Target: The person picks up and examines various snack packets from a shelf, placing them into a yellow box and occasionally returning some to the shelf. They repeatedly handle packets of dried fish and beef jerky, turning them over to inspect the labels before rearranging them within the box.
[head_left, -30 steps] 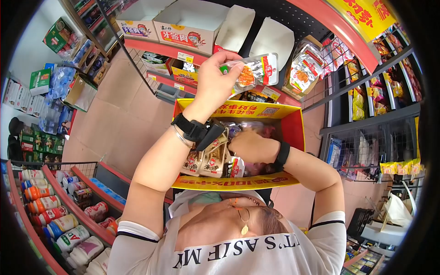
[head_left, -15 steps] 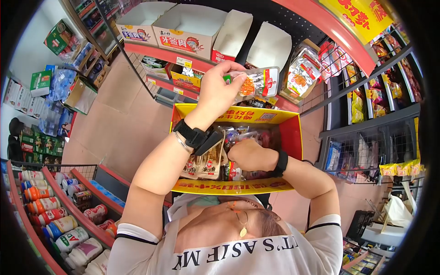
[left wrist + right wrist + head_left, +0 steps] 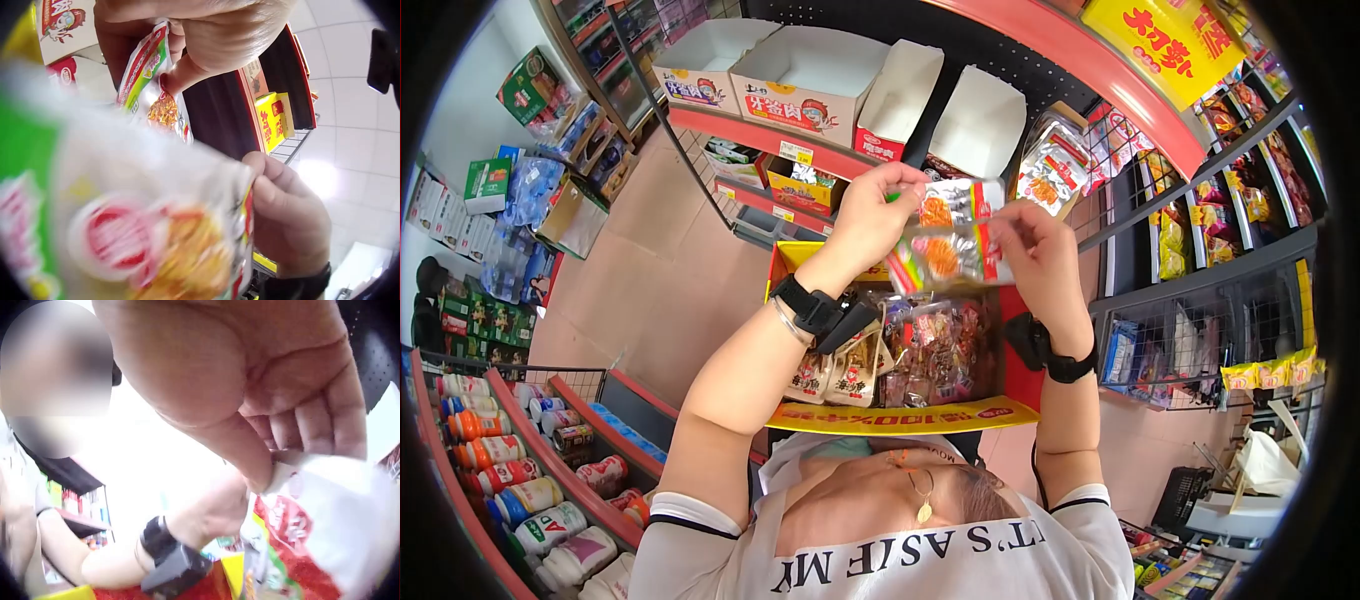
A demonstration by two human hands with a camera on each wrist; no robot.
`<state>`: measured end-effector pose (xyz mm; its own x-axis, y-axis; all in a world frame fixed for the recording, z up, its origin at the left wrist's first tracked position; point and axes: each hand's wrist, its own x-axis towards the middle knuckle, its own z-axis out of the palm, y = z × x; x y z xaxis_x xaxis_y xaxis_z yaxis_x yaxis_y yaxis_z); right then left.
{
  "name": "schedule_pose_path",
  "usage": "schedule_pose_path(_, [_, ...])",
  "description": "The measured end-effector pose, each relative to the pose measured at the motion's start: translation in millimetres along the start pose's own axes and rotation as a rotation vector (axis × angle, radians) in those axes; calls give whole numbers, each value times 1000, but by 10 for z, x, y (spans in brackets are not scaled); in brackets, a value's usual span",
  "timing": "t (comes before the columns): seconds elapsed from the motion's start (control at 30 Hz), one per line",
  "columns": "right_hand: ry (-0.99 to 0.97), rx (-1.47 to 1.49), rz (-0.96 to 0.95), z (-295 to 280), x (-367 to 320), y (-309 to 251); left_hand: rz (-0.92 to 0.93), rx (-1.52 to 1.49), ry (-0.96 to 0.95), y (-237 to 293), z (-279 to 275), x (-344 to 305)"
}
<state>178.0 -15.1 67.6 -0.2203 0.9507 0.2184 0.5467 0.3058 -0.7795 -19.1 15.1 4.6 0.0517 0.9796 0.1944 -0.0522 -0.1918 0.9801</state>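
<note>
My left hand (image 3: 868,220) pinches a silver snack packet (image 3: 978,198) with a red and green edge by its left end. Just in front of it, my right hand (image 3: 1040,262) pinches a second, matching packet (image 3: 935,262) by its right end, and the two packets overlap in the head view. Close to the left wrist camera, this second packet (image 3: 144,231) looks large and blurred. Below both hands sits a yellow and red carton (image 3: 920,415). Inside it lie beige snack packets (image 3: 855,370) on the left and clear-wrapped reddish snacks (image 3: 940,350) on the right.
Ahead stands a red-edged shelf (image 3: 750,125) with white display boxes (image 3: 800,85). A box of similar silver packets (image 3: 1055,170) is at its right end. Bottled drinks (image 3: 520,500) line a rack at lower left. Wire racks (image 3: 1170,340) with hanging goods stand at right.
My right hand has come up out of the carton with a silver packet and brought it beside the one in my left hand. The left hand keeps its packet, staying nearly in place.
</note>
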Motion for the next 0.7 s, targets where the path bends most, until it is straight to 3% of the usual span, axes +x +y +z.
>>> schedule_pose_path(0.03, [3,-3,-2,-1,35,17,4,-2,-2,-4,3,0])
schedule_pose_path(0.1, [331,-123,-341,39,129,127,-41,-45,-90,6,19,-19])
schedule_pose_path(0.17, [318,-219,-384,53,179,331,-25,-67,-117,-8,35,-17])
schedule_pose_path(0.23, [201,315,-40,114,181,384,-106,-196,-130,0,52,-23])
schedule_pose_path(0.4, [119,374,49,122,205,438,-119,-184,-146,31,73,-54])
schedule_pose_path(0.5, [119,521,4,146,214,372,-95,-188,-123,10,56,-42])
schedule_pose_path(0.57, [120,675,104,144,179,198,-31,-96,-44,24,47,-49])
schedule_pose_path(0.63, [76,726,153,105,160,176,-61,-154,-56,85,44,-55])
schedule_pose_path(0.7, [-102,707,258,65,156,231,3,-74,-65,69,39,-49])
